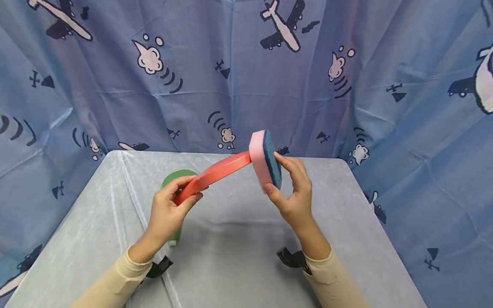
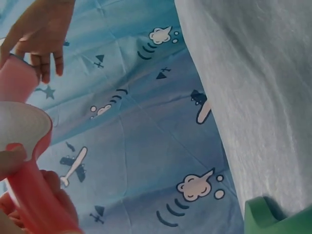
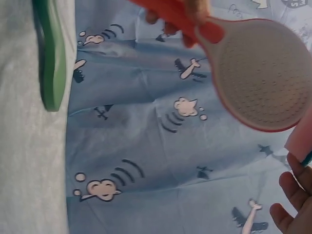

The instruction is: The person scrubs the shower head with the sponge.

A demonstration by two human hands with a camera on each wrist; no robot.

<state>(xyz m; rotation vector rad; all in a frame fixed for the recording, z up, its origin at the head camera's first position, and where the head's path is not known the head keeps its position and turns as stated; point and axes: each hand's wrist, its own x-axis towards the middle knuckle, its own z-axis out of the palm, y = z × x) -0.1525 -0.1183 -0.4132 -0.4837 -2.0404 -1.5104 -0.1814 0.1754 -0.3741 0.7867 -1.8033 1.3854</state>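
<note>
My left hand (image 1: 166,217) grips the handle of a red shower head (image 1: 221,168), thumb on one side and fingers on the other. The shower head is raised above the table and slants up to the right. Its pale face (image 3: 265,73), dotted with small nozzles, shows in the right wrist view. A pink sponge (image 1: 259,156) with a dark blue-green scouring layer (image 1: 271,158) stands on edge against the far end of the head. My right hand (image 1: 298,201) pinches this sponge between thumb and fingers from the right.
A green shower head (image 1: 178,174) lies on the table behind my left hand, partly hidden by it. The grey cloth-covered table (image 1: 239,256) spreads below both hands. A blue curtain (image 1: 200,85) printed with airplanes surrounds the table at the back and sides.
</note>
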